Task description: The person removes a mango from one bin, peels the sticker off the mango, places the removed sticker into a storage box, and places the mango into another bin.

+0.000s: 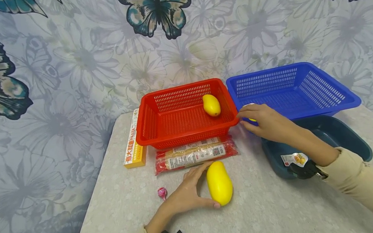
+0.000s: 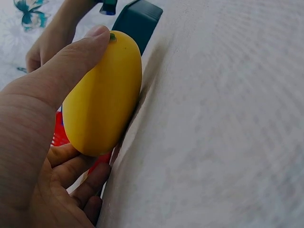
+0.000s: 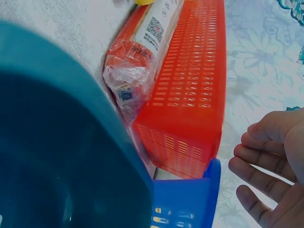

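Closest by, the left hand [image 1: 189, 195] pinches a yellow mango [image 1: 219, 184], thumb at its stem end and fingertips at the other; whether the fruit's underside meets the pale table [image 1: 254, 210] I cannot tell. Just beside that wrist is a pink lollipop [image 1: 162, 192]. Beyond the mango, a red-ended noodle packet [image 1: 195, 155] runs along the near side of a red basket [image 1: 180, 120], with a pasta box [image 1: 134, 142] at the basket's left. Over on the right sits a dark teal basin [image 1: 332, 128], the right forearm passing above it. The right hand [image 1: 263, 122] is relaxed, fingers parted and loosely bent, where the red basket and a blue basket [image 1: 269, 100] come together. Inside the red basket, toward its right end, lies a second mango [image 1: 211, 105]. Farthest back rises a floral wall [image 1: 89, 65] with butterflies.
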Demonstrator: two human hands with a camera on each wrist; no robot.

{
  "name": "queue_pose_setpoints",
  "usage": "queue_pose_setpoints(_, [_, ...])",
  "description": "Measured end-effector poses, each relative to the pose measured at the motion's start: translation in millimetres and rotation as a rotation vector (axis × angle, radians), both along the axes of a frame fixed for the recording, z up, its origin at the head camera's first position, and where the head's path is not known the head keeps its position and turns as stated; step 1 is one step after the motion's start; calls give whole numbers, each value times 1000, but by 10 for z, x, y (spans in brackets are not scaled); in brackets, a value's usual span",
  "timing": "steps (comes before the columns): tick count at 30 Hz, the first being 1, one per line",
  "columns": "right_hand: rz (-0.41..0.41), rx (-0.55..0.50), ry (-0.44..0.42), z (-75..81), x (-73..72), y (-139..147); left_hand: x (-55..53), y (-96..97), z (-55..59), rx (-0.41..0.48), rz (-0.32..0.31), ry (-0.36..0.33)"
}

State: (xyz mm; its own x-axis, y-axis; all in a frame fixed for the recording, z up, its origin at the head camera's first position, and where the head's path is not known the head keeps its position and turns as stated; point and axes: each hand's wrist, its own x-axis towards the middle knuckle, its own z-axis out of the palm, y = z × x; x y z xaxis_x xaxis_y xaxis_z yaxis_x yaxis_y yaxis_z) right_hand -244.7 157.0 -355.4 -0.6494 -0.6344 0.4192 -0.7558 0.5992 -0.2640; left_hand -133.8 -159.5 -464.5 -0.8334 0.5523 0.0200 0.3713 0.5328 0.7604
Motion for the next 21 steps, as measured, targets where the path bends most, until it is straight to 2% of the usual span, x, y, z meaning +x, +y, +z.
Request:
queue_pose_setpoints(8, [17,15,12,-48,-37,-81,0,-4,-5,10,-6,5])
queue_pose_setpoints(15, [71,32,57,-62,-42,-131,-12,-3,-15,17,-9,21])
queue_pose_setpoints(21, [60,45,45,-70,-37,-134,-22,-1,-17,49,-3,27])
